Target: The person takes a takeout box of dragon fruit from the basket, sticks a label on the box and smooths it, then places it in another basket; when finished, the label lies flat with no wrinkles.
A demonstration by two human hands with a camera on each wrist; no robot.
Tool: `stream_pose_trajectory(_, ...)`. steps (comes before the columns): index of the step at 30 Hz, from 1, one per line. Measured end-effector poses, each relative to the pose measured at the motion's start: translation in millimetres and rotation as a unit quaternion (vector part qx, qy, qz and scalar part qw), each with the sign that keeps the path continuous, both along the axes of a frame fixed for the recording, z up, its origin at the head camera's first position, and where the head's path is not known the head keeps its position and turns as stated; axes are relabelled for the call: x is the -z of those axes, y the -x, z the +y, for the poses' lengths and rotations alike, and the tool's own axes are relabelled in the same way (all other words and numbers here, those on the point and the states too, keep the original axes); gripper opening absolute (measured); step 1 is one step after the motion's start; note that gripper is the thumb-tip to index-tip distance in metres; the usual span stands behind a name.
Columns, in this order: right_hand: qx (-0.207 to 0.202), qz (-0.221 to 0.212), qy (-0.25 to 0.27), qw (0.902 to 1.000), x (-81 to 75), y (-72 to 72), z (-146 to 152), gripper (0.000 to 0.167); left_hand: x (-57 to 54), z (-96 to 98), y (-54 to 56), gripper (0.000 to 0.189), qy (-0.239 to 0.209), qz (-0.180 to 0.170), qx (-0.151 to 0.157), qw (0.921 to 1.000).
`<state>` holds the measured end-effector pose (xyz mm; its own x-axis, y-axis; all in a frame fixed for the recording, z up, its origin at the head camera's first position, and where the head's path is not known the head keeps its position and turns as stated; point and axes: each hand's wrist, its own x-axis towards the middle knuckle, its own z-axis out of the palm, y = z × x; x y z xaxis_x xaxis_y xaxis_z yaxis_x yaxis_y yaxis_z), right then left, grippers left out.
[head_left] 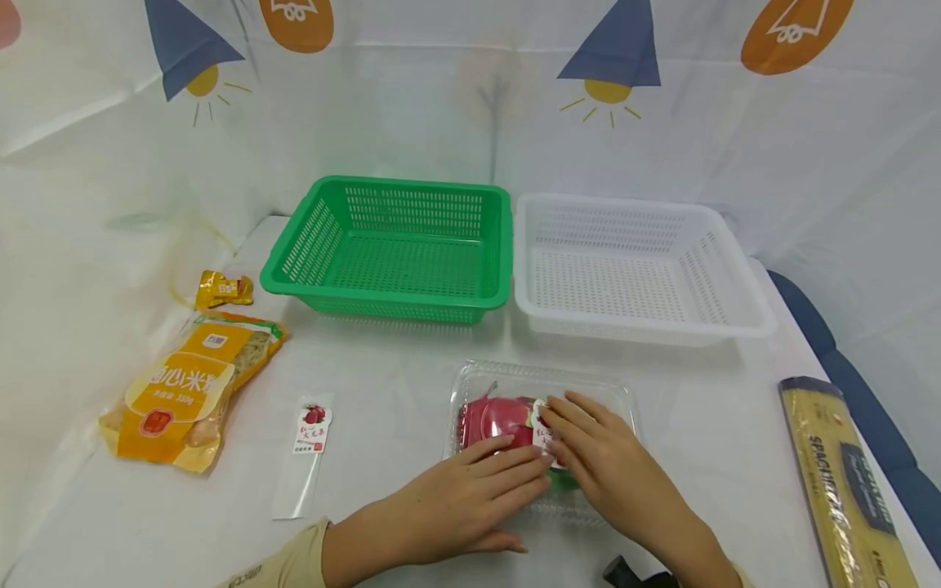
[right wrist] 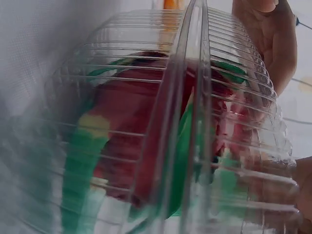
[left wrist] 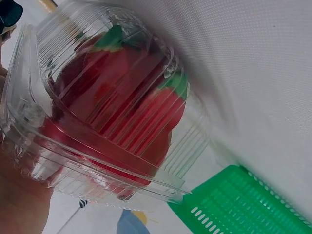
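A clear plastic clamshell box [head_left: 478,371] lies closed on the table, with red dragon fruit [head_left: 507,416] showing through its lid. On the lid sits a white fruit label [head_left: 541,425], partly covered by fingers. My left hand [head_left: 478,502] rests on the box from the near left, fingers extended, the tips close to the label. From the right, my right hand [head_left: 613,461] touches the label with its fingertips, fingers nearly straight. In the left wrist view the ribbed box wall [left wrist: 195,141] and green-tipped fruit [left wrist: 112,87] fill the near space; the right wrist view shows similar fruit [right wrist: 141,107].
Behind the box stand a green basket [head_left: 382,302] and a white basket [head_left: 639,327]. At left lie a yellow food bag [head_left: 180,384], a small gold packet [head_left: 224,290] and a clear strip [head_left: 294,490] bearing another label [head_left: 312,429]. A spaghetti pack [head_left: 838,465] lies far right.
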<state>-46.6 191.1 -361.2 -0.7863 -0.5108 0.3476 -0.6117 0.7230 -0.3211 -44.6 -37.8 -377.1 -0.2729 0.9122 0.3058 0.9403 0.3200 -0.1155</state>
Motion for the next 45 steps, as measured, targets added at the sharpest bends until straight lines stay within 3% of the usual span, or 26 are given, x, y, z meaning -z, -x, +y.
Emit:
stream_pose_trajectory(14,0.035,0.005,-0.067,0.9971,8.2,3.5,5,0.044,-3.2,-1.3,2.0,0.064,0.002,-0.045,0.008,0.9990)
stream_pose_trajectory(24,0.095,-0.028,-0.137,0.9857,5.5,4.9,7,0.056,-1.6,-0.8,1.6,0.064,0.004,-0.049,0.005,0.9988)
stream_pose_trajectory(35,0.180,-0.037,-0.134,0.9739,3.4,5.3,18,0.067,-4.5,-4.8,3.0,0.059,-0.002,-0.058,0.008,0.9983)
stream_pose_trajectory(40,0.200,-0.051,-0.120,0.9711,4.3,5.7,28,0.068,-6.1,-14.0,5.0,0.057,-0.023,-0.057,0.005,0.9981)
stream_pose_trajectory(45,0.215,-0.086,-0.102,0.9673,6.8,4.8,38,0.071,-8.0,-27.5,9.2,0.056,-0.066,-0.089,-0.006,0.9938)
